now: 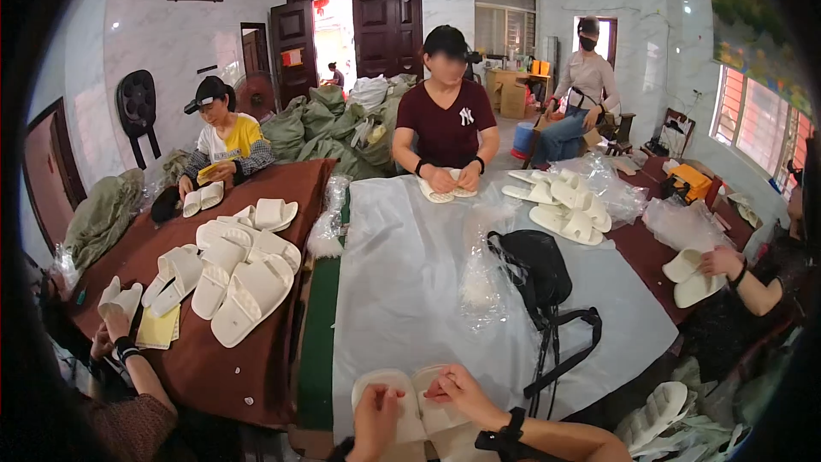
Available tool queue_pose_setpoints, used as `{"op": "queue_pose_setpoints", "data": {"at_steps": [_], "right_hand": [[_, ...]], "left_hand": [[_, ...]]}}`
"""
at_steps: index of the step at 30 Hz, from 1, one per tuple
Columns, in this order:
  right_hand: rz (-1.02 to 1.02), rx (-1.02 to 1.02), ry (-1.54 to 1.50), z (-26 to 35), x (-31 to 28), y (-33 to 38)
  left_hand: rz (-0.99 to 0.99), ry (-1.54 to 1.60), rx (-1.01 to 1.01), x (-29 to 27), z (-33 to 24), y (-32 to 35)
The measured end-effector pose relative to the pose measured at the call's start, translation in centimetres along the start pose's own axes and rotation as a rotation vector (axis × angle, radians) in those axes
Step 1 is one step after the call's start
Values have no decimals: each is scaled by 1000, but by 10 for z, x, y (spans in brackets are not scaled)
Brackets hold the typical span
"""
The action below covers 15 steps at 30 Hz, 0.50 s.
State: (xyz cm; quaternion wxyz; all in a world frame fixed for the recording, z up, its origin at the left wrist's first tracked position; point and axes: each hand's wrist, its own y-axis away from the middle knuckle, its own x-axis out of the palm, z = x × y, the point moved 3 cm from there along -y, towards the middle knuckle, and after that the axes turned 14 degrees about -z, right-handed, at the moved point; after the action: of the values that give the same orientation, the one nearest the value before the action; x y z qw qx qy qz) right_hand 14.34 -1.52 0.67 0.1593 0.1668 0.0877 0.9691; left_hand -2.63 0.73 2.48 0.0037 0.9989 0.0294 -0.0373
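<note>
A pair of cream slippers lies side by side at the near edge of the grey-covered table, the left slipper (411,415) and the right slipper (434,416) partly covered by my hands. Over the left slipper, my left hand (377,419) has its fingers curled in and thumb pressed to them. My right hand (464,395), with a black band at the wrist, pinches its fingertips together above the right slipper. Whatever is between the fingers of either hand is hidden or too small to make out.
A black bag (534,267) with straps and clear plastic wrap (483,291) lie mid-table. Slippers are piled on the brown table (231,385) at left and at far right (571,205). Several co-workers handle slippers around the tables. More slippers (663,411) lie low at right.
</note>
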Motion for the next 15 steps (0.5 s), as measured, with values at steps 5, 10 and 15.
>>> {"op": "queue_pose_setpoints", "data": {"at_steps": [5, 10, 15], "right_hand": [[26, -212, 436, 3, 7, 23], [0, -369, 499, 21, 11, 17], [-57, -247, 361, 8, 8, 6]], "left_hand": [[-153, -33, -30, -8, 33, 28], [-60, -40, -101, -5, -4, 13], [24, -9, -103, 13, -2, -18]]}}
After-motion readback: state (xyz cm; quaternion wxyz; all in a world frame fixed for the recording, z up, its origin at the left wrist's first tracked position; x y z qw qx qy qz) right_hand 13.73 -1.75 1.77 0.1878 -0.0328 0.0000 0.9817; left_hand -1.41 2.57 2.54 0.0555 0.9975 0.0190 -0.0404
